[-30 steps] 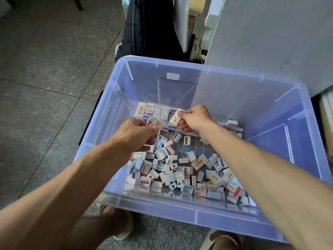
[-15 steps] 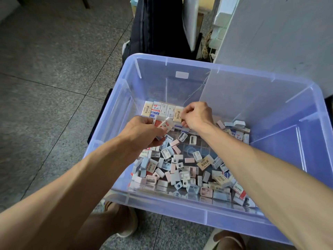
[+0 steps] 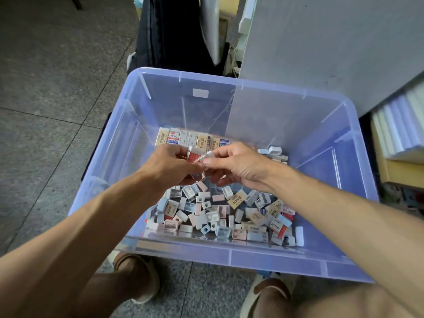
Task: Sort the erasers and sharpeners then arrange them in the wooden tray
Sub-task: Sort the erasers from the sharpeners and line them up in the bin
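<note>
- The bin (image 3: 339, 125), clear blue plastic, stands on the tiled floor (image 3: 57, 99) between the person's feet.
- The left hand (image 3: 169, 167) is over the bin's middle, its grip clenched round a few erasers (image 3: 193, 156), one with a red-and-white sleeve.
- The right hand (image 3: 236, 164) meets it from the right; its grip pinches the edge of a pale eraser at the top of that bunch, thumb and forefinger closed on it.
- A row (image 3: 191, 137) of sleeved erasers stands side by side along the bin's far wall, just beyond the hands.
- A loose pile (image 3: 220, 214) of erasers and small sharpeners, pink, blue and white, covers the bin's near floor below the hands.
- A few white pieces (image 3: 275, 152) lie apart at the far right of the bin floor.
- No wooden tray can be made out.
- A grey panel (image 3: 321, 42) and stacked white sheets (image 3: 399, 125) stand to the right of the bin.
</note>
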Demonstrator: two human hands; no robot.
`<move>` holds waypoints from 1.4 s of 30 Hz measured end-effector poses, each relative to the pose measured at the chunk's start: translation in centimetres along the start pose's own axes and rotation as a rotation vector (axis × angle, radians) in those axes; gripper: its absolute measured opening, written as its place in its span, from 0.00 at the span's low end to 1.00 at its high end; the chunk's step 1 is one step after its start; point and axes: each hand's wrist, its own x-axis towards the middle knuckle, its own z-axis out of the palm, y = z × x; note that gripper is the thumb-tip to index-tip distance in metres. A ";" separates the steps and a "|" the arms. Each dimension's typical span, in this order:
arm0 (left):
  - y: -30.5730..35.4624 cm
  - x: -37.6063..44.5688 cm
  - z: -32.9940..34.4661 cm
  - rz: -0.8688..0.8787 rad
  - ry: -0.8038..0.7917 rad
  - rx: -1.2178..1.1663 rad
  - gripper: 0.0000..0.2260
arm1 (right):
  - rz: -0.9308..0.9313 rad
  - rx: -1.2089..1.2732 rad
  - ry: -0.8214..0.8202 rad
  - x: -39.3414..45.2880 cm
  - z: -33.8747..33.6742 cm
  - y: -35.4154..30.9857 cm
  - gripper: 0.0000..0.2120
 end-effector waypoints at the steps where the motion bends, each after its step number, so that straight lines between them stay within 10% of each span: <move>1: 0.1 0.0 0.2 0.001 -0.004 0.004 0.06 | 0.015 0.034 0.006 -0.1 -0.2 0.1 0.01; 20: -0.2 0.8 -1.3 0.005 0.194 0.212 0.09 | 0.078 -0.196 0.607 8.4 -2.6 1.2 0.07; 34: -0.1 0.6 -1.3 -0.022 0.151 0.078 0.04 | 0.005 -0.626 0.615 7.7 -1.9 1.3 0.04; 42: 0.2 0.9 0.8 0.064 0.044 0.069 0.02 | -0.044 -0.085 0.148 1.0 -0.8 0.1 0.05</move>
